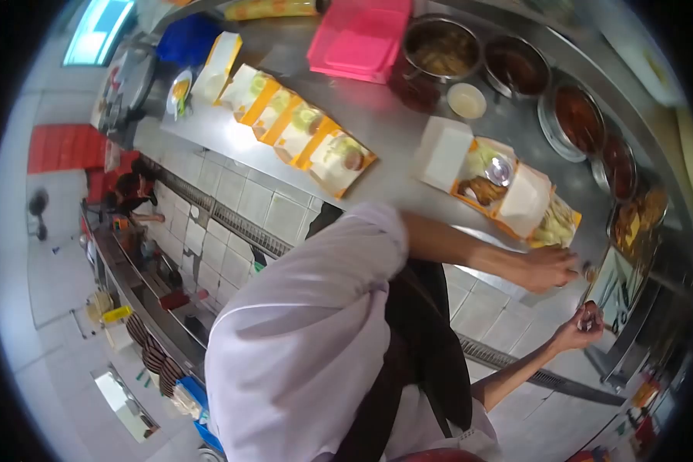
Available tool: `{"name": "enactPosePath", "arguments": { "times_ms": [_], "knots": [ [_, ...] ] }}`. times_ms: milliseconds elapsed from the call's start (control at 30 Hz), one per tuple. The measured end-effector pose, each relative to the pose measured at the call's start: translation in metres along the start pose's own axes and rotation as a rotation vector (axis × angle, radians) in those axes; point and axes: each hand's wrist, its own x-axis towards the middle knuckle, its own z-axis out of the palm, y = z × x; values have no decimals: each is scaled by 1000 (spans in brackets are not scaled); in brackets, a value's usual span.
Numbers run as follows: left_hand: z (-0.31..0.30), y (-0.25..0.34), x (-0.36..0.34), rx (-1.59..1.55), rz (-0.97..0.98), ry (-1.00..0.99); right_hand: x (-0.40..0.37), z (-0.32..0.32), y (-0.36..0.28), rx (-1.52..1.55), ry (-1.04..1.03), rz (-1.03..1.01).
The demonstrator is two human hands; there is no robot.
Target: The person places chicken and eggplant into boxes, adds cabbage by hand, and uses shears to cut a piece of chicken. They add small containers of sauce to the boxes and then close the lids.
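Note:
My left hand [550, 268] reaches past the near end of a row of food boxes. Its fingers are closed, and a small blurred item [590, 273] shows at their tips. Lower down, my right hand [577, 331] is wrapped round a small clear plastic cup [589, 317] with something dark reddish in it. Beside my left hand stands an open white and orange food box [525, 206], with shredded greens [556, 225] in the box at its side. Another box in this row holds browned meat [481, 190] and a clear lidded cup [499, 171].
Another row of open boxes [285, 115] stands further along the steel counter [396, 150]. Metal bowls of red sauce [580, 119] line the back, near a pink container [358, 46]. Tongs [622, 296] lie by the right end. Another person [135, 189] is in the distance.

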Motion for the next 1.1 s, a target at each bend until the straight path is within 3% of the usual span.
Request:
{"name": "enactPosePath", "arguments": {
  "times_ms": [67,100,133,167,200,233,267,333,367,433,500,567,600,667,700,767,867,967,1100],
  "knots": [
    [-83,-14,-61,-280,-178,87,-3,43,-84,116,-81,-109],
    [-115,-39,-98,-97,-164,129,-15,70,-129,211,-155,-192],
    [-164,-43,-143,-120,-286,414,-34,101,-169,341,-265,-182],
    [-198,-74,-202,-17,-331,370,-59,135,-207,471,-367,-167],
    [-248,-90,-253,92,-482,330,-87,164,-235,314,-443,-197],
    [-302,-110,-289,344,-496,201,-114,201,-272,592,-597,-227],
    [-337,-105,-319,351,-814,529,-146,231,-319,659,-595,-299],
    [-413,-132,-393,345,-912,661,-198,284,-397,835,-829,-273],
    [-437,-146,-425,335,-992,755,-220,299,-442,742,-825,-410],
    [-470,-184,-481,467,-904,692,-270,344,-489,751,-1030,-414],
    [-481,-229,-510,322,-897,680,-302,378,-525,657,-1103,-542],
    [-478,-259,-522,391,-743,578,-329,386,-540,551,-1192,-644],
    [-486,-249,-510,155,-902,560,-337,391,-545,314,-1184,-782],
    [-481,-270,-513,274,-842,501,-352,402,-541,-67,-1170,-948],
    [-479,-276,-511,409,-782,445,-355,400,-544,-90,-1171,-941],
    [-475,-282,-509,357,-783,447,-359,398,-550,-355,-1152,-914],
    [-467,-281,-509,262,-691,499,-364,398,-557,-500,-1097,-850],
    [-462,-283,-510,117,-720,484,-364,396,-563,-582,-1046,-840],
    [-464,-285,-508,356,-612,436,-368,390,-571,-686,-1082,-854]
  ]
}}
